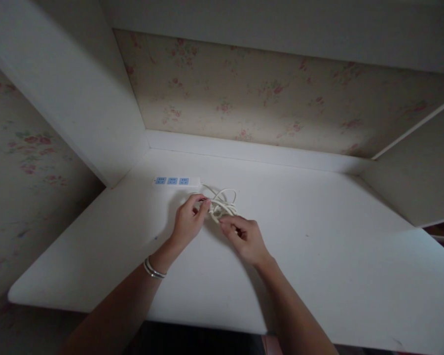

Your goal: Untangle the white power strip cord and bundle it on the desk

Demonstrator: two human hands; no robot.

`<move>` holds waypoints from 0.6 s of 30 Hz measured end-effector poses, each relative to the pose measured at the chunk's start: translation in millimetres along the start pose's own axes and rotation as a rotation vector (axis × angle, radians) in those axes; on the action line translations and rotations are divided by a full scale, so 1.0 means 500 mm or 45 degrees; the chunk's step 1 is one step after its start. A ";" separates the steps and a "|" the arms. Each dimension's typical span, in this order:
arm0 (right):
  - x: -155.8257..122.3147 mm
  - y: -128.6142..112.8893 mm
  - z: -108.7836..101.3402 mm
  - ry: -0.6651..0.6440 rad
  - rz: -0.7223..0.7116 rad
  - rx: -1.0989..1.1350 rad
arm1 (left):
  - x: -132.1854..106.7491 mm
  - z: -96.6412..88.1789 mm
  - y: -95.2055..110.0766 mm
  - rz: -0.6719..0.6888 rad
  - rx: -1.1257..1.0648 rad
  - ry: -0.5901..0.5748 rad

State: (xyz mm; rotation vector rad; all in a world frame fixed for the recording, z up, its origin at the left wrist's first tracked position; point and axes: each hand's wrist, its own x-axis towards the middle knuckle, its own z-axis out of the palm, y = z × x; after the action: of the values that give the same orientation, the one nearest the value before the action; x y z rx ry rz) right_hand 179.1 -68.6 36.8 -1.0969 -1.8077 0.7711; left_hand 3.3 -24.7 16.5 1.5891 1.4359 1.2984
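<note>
One coiled white power cord (pixel 225 204) is being pinched by the fingers of my left hand (pixel 189 217) and right hand (pixel 247 241), toward the back edge of the worktop (pixel 318 276); its three-socket power strip (pixel 176 181) is lying nearer the back-left corner.

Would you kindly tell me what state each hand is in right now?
Left hand: closed, thumb and fingers pinching the white cable.
Right hand: closed, fingertips pinching a loop of the same cable.
</note>
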 end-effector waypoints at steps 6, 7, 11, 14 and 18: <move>0.005 0.002 0.008 -0.130 -0.286 -0.370 | 0.006 0.001 -0.001 -0.020 -0.081 0.020; 0.006 0.001 0.008 -0.125 -0.279 -0.360 | 0.008 0.001 -0.001 -0.030 -0.112 0.016; 0.009 -0.003 0.007 -0.041 -0.221 -0.306 | 0.012 0.001 0.001 -0.100 -0.215 -0.040; 0.009 -0.001 0.007 0.025 -0.152 -0.223 | 0.012 0.000 0.003 -0.152 -0.267 -0.089; 0.008 0.004 0.007 0.071 -0.064 -0.072 | 0.008 0.003 0.004 -0.194 -0.290 -0.116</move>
State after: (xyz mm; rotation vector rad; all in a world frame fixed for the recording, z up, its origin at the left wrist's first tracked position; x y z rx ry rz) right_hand 175.4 -64.3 35.1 -1.0946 -1.8123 0.6572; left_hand 5.2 -21.0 19.0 1.3456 1.2779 1.2365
